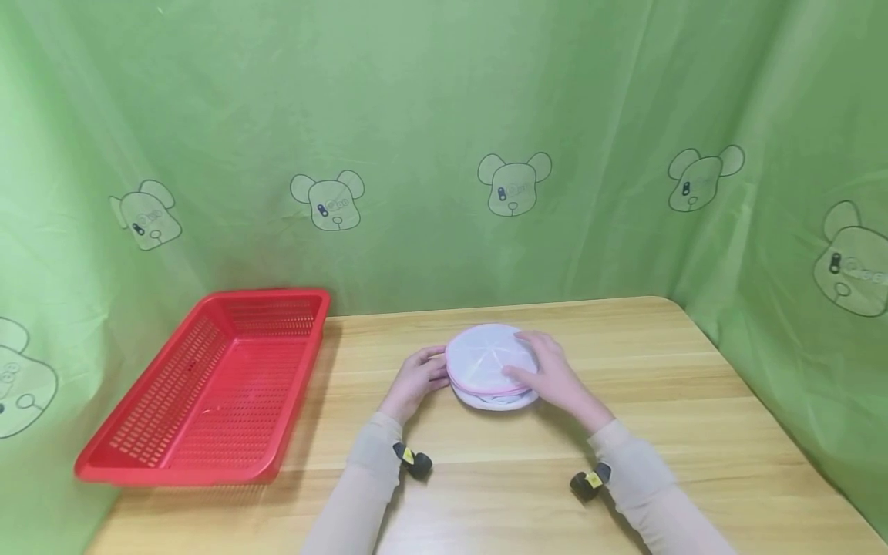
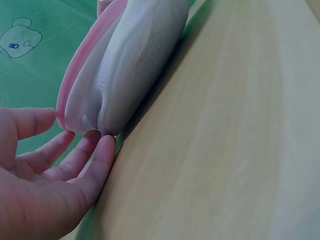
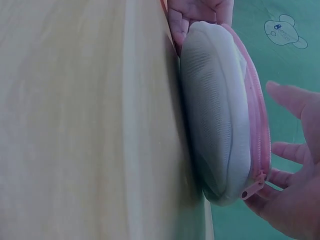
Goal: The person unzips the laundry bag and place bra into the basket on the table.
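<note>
A round white mesh laundry bag (image 1: 486, 358) with a pink zip (image 3: 257, 120) lies on the table between the two hands. My left hand (image 1: 416, 381) touches its left edge with fingertips lightly bent; in the left wrist view these fingers (image 2: 102, 157) sit at the rim and lower side. My right hand (image 1: 551, 374) spans the right side, its thumb over the pale top in the head view. From the right wrist view, this thumb (image 3: 290, 97) stands apart from the bag while the other fingertips are at the edge, beside the pink zip pull (image 3: 253, 187).
A red perforated plastic basket (image 1: 284, 432) stands on the left of the wooden table (image 1: 486, 493). Green curtains (image 1: 416, 92) with printed bear heads hang behind and along both sides. Small black cameras (image 1: 418, 464) are strapped to both wrists.
</note>
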Tool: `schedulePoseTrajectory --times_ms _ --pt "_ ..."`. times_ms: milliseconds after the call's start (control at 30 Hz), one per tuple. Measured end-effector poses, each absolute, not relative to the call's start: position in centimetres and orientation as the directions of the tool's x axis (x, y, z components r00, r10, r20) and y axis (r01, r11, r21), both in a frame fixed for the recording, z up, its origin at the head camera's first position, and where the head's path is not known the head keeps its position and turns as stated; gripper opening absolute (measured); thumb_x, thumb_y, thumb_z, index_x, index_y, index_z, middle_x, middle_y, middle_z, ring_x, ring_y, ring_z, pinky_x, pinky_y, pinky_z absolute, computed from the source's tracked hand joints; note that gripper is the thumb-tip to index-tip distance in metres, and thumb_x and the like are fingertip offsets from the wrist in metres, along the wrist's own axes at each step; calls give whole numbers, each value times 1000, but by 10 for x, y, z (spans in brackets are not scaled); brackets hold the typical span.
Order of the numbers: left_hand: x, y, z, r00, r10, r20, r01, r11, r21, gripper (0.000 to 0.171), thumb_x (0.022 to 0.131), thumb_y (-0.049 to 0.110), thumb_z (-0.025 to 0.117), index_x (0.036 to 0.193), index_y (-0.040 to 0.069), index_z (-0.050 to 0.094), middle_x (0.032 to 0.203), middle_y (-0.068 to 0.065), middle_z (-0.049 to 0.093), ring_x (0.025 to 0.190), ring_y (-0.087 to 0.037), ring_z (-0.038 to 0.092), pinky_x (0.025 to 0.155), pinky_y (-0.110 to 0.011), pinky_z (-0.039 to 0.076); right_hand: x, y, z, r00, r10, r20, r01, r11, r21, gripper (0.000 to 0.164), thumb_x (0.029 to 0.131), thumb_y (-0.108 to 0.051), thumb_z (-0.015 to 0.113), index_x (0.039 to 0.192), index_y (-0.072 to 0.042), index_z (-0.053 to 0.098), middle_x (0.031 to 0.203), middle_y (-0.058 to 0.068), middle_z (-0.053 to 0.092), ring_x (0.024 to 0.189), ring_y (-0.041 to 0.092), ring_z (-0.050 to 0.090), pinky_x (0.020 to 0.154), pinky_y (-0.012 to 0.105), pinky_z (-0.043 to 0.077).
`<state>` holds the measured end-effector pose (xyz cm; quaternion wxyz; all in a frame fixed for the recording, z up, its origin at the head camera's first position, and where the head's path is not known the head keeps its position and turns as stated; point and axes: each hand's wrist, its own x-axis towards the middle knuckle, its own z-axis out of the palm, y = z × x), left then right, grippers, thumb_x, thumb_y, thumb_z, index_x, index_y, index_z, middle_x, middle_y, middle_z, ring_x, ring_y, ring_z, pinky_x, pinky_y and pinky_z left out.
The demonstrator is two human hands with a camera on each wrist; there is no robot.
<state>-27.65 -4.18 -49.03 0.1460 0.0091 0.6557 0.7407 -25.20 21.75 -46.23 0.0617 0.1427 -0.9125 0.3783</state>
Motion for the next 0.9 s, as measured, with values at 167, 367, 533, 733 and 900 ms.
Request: schedulePoseTrajectory --times_ms 167,367,533,733,900 --pt "-278 -42 -493 -955 239 -177 -207 -108 972 44 96 16 58 137 2 51 123 -21 63 95 -14 67 91 -30 58 -250 215 -464 -943 -253 216 -332 683 -651 82 82 -37 75 146 -1 37 152 28 30 140 50 22 113 71 17" --pt "-277 -43 -494 -953 250 -172 -204 -108 973 44 96 16 58 137 3 50 125 -22 62 97 -15 67 94 -32 57 -249 213 -466 -934 -298 195 -353 702 -619 96 77 -43 78 150 -3 32 155 29 22 142 52 16 112 74 18" --pt "-277 -43 -493 -950 257 -177 -210 -109 972 43 96 13 57 138 3 50 124 -21 62 96 -13 66 95 -32 56 -248 212 -468 -925 -332 184 -373 700 -609 106 71 -46 83 152 -5 28 158 28 16 144 51 10 112 75 16" --pt "-276 -43 -494 -949 262 -174 -208 -111 972 45 95 13 60 137 2 50 121 -19 65 96 -13 67 95 -32 56 -246 211 -468 -923 -343 175 -376 704 -603 110 68 -46 84 152 -5 26 160 25 13 146 50 5 112 75 12" --pt "-276 -43 -494 -946 267 -184 -220 -109 969 47 93 13 63 137 5 50 124 -20 65 96 -11 66 96 -32 56 -244 211 -469 -923 -346 166 -375 719 -585 111 68 -49 84 153 -5 26 160 25 13 146 49 4 113 75 12"
